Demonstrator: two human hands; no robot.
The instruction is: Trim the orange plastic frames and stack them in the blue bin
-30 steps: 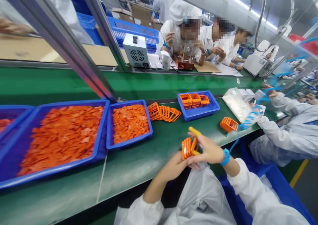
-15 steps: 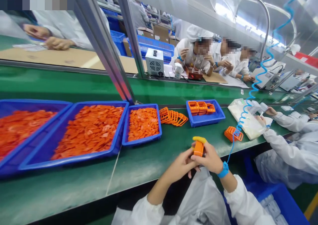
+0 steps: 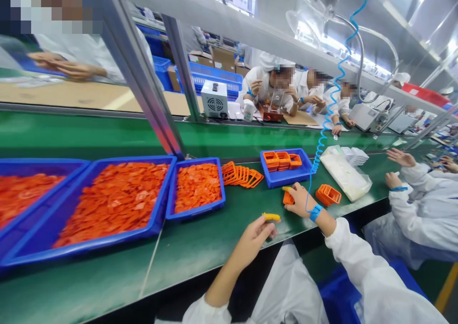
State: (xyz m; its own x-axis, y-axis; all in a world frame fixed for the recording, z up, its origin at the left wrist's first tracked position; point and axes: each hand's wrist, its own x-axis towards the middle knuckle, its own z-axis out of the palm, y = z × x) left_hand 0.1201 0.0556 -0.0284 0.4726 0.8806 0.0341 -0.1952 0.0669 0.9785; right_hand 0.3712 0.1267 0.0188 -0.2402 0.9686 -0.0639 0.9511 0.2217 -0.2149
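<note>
My right hand (image 3: 301,202) is closed around a small stack of orange plastic frames (image 3: 287,198), low over the green work surface. A blue wrist band (image 3: 315,213) with a coiled cord is on that wrist. My left hand (image 3: 258,234) hovers near the front edge, its forefinger stretched out and nothing visible in it. Yellow finger cots (image 3: 271,217) cover a finger on each hand. Right of my right hand stands another stack of orange frames (image 3: 328,195). Behind it, a small blue tray (image 3: 286,178) holds more stacked orange frames.
A row of orange frames (image 3: 243,175) leans over beside a blue bin (image 3: 195,214) of loose orange parts. Larger bins (image 3: 107,256) stand further left. A plastic bag (image 3: 347,173) lies to the right, near a co-worker's hands (image 3: 400,158). A metal post (image 3: 143,71) rises behind the bins.
My hands have parted. My right hand has carried the orange stack forward, away from my body, while my left hand has let go of it. The camera view has shifted slightly.
</note>
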